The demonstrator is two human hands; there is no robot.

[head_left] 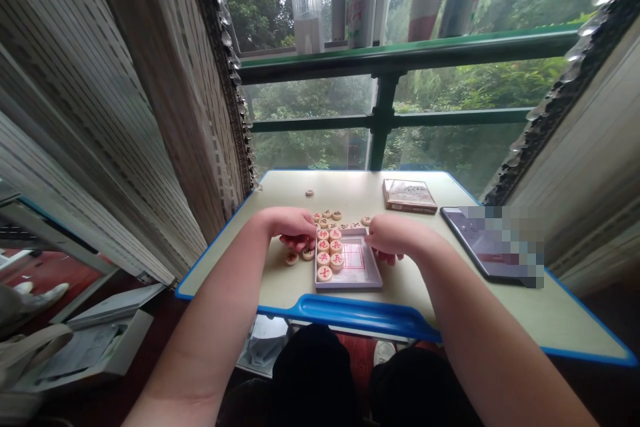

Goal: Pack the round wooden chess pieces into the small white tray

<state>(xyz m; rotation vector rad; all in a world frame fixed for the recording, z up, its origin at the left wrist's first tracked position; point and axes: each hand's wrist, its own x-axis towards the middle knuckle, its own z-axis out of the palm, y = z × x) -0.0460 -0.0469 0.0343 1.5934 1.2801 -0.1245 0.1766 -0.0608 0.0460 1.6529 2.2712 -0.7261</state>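
A shallow white box lies on the table in front of me. Two columns of round wooden Chinese chess pieces with red characters fill its left side. At the box's left edge my left hand is closed with its fingers curled down; whatever they hold is hidden. My right hand is closed at the box's right wall, thumb on the rim and fingers bent beneath. Beside and below the left fingers sit loose pieces with dark characters. More loose pieces are scattered behind the box.
One lone piece lies near the table's back. A flat printed box stands at the back right, a dark tablet at the right. The table has a blue edge and a blue front tray. Curtains hang on both sides.
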